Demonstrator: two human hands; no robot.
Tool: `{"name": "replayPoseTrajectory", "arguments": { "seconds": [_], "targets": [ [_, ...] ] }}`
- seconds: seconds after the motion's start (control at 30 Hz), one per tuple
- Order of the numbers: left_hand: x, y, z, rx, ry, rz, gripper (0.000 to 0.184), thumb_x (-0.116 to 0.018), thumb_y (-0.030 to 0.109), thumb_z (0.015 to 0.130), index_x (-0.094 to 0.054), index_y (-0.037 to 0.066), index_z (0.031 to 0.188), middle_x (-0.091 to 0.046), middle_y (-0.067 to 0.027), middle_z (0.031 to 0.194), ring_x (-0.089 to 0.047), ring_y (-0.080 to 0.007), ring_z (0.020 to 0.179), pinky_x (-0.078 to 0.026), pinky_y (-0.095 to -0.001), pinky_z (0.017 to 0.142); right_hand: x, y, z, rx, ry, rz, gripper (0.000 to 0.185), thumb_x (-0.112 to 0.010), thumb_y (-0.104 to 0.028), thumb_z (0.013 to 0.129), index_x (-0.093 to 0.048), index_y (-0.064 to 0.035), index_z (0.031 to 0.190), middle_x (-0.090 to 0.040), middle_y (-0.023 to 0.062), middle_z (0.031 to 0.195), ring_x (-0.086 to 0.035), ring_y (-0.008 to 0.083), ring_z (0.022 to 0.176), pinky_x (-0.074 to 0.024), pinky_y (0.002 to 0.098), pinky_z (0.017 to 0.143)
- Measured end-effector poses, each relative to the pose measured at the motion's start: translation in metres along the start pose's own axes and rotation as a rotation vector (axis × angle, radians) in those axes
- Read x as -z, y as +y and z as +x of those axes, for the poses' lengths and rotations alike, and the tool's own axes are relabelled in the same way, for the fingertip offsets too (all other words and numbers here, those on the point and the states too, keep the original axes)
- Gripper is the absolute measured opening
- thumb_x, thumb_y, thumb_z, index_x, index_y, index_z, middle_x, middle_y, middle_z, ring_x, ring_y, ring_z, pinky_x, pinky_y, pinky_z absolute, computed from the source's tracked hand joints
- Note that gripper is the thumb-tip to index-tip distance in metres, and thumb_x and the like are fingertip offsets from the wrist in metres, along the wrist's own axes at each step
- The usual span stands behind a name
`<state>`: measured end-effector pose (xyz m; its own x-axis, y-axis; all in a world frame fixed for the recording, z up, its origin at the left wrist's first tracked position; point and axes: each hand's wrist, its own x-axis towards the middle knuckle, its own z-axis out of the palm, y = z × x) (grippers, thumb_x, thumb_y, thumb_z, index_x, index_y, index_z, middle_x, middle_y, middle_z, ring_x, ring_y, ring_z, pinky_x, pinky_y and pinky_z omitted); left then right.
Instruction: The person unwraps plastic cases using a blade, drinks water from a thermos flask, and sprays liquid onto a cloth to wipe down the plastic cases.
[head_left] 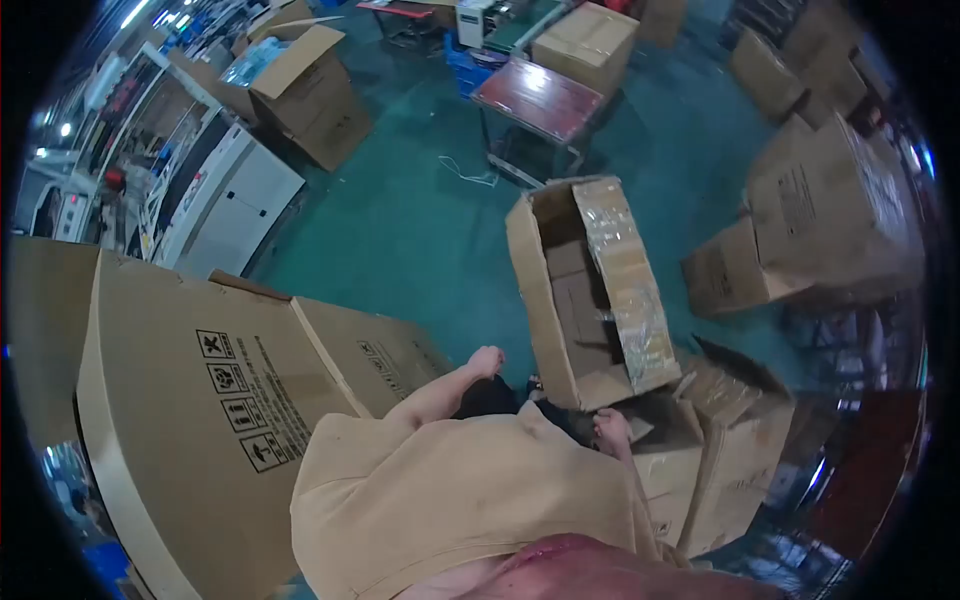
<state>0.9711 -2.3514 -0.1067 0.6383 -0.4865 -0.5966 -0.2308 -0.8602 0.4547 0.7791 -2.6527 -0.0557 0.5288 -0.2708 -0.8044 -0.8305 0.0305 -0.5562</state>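
My left hand (487,361) is held out in front of my body, its fingers curled in, with nothing visible in them. My right hand (613,430) is closed near the lower end of a long open cardboard box (640,290). Whether it grips that box's edge or something else is hidden. The long box has clear tape along one side, and its inside shows bare cardboard. Just beside my right hand stands a smaller open carton (668,480). Another open carton (735,470) with raised flaps is to the right of it.
Large printed cartons (170,400) stand close on my left. Stacked cartons (800,220) are on the right. Ahead are a red-topped cart (540,97) and an open carton (315,105) beside a white machine (235,200). A white strap (468,173) lies on the green floor.
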Motion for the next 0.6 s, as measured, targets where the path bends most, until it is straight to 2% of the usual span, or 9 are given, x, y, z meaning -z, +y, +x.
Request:
{"name": "replayPoseTrajectory", "arguments": {
  "seconds": [0.07, 0.13, 0.2, 0.27, 0.37, 0.4, 0.47, 0.53, 0.6],
  "targets": [
    [0.018, -0.042, 0.019, 0.159, 0.146, -0.305, 0.023, -0.051, 0.016, 0.075, -0.062, 0.003, 0.091, -0.061, -0.0203, 0.094, -0.057, -0.0372, 0.089, -0.048, -0.0423, 0.077, 0.013, -0.028, 0.043, 0.152, 0.086, -0.398, 0.024, -0.061, -0.013, 0.075, -0.060, 0.0010, 0.095, -0.061, 0.0099, 0.071, -0.058, 0.0175, 0.057, -0.0475, 0.0294, 0.058],
    [0.009, -0.080, 0.026, 0.336, 0.337, -0.325, 0.024, -0.050, 0.021, 0.075, -0.061, 0.004, 0.088, -0.060, -0.0214, 0.088, -0.057, -0.0369, 0.086, -0.047, -0.0427, 0.074, 0.034, -0.019, 0.117, 0.347, 0.153, -0.434, 0.027, -0.062, -0.014, 0.073, -0.059, 0.0015, 0.095, -0.061, 0.0095, 0.070, -0.059, 0.0173, 0.058, -0.0477, 0.0299, 0.057],
    [0.043, -0.100, 0.010, 0.468, -0.079, -0.326, 0.041, -0.045, 0.031, 0.082, -0.054, 0.001, 0.108, -0.054, -0.0243, 0.110, -0.051, -0.0365, 0.104, -0.041, -0.0433, 0.086, 0.021, -0.129, 0.094, 0.265, 0.046, -0.309, 0.020, -0.057, -0.009, 0.078, -0.056, 0.0012, 0.096, -0.056, 0.0060, 0.063, -0.055, 0.0131, 0.053, -0.0454, 0.0262, 0.047],
    [0.076, -0.103, -0.004, 0.703, -0.126, -0.647, 0.041, -0.042, 0.030, 0.085, -0.052, 0.002, 0.114, -0.046, -0.0241, 0.121, -0.044, -0.0353, 0.114, -0.035, -0.0421, 0.093, 0.014, -0.197, 0.122, 0.336, 0.060, -0.394, 0.025, -0.057, -0.009, 0.077, -0.055, 0.0021, 0.099, -0.057, 0.0078, 0.066, -0.056, 0.0139, 0.054, -0.0458, 0.0260, 0.050],
    [0.113, -0.175, 0.032, 0.629, -0.170, -0.578, 0.042, -0.039, 0.028, 0.086, -0.049, 0.002, 0.118, -0.042, -0.0233, 0.126, -0.039, -0.0333, 0.119, -0.029, -0.0409, 0.098, -0.004, -0.245, 0.210, 0.387, 0.122, -0.363, 0.024, -0.057, -0.009, 0.076, -0.056, 0.0027, 0.097, -0.057, 0.0093, 0.063, -0.056, 0.0152, 0.054, -0.0463, 0.0280, 0.053],
    [0.092, -0.218, 0.051, 0.520, 0.152, -0.455, 0.037, -0.043, 0.027, 0.083, -0.058, 0.001, 0.105, -0.052, -0.0222, 0.115, -0.049, -0.0338, 0.108, -0.038, -0.0424, 0.090, -0.013, -0.245, 0.252, 0.343, 0.127, -0.264, 0.023, -0.057, -0.009, 0.076, -0.056, 0.0023, 0.096, -0.057, 0.0098, 0.062, -0.057, 0.0161, 0.055, -0.0466, 0.0293, 0.053],
    [0.177, -0.245, 0.059, 0.457, -0.218, -0.168, 0.032, -0.042, 0.026, 0.083, -0.063, 0.004, 0.093, -0.062, -0.0178, 0.094, -0.058, -0.0347, 0.092, -0.048, -0.0419, 0.077, -0.076, -0.303, 0.255, 0.191, 0.121, -0.521, 0.023, -0.058, -0.016, 0.075, -0.058, 0.0015, 0.090, -0.061, 0.0144, 0.069, -0.061, 0.0223, 0.059, -0.0476, 0.0338, 0.057],
    [0.229, -0.269, 0.071, 0.443, 0.003, -0.212, 0.025, -0.049, 0.018, 0.077, -0.065, 0.002, 0.087, -0.065, -0.0145, 0.078, -0.063, -0.0315, 0.075, -0.051, -0.0405, 0.065, -0.145, -0.361, 0.287, 0.436, 0.013, -0.807, 0.026, -0.059, -0.016, 0.076, -0.058, 0.0018, 0.094, -0.062, 0.0142, 0.073, -0.061, 0.0209, 0.058, -0.0480, 0.0315, 0.054],
    [0.306, -0.270, 0.059, 0.529, 0.100, -0.761, 0.022, -0.051, 0.013, 0.074, -0.065, 0.002, 0.085, -0.065, -0.0131, 0.073, -0.064, -0.0246, 0.070, -0.051, -0.0368, 0.063, -0.220, -0.400, 0.316, 0.625, -0.163, -0.831, 0.028, -0.061, -0.016, 0.076, -0.059, 0.0013, 0.098, -0.063, 0.0134, 0.074, -0.062, 0.0188, 0.059, -0.0490, 0.0293, 0.055]
  ]
}}
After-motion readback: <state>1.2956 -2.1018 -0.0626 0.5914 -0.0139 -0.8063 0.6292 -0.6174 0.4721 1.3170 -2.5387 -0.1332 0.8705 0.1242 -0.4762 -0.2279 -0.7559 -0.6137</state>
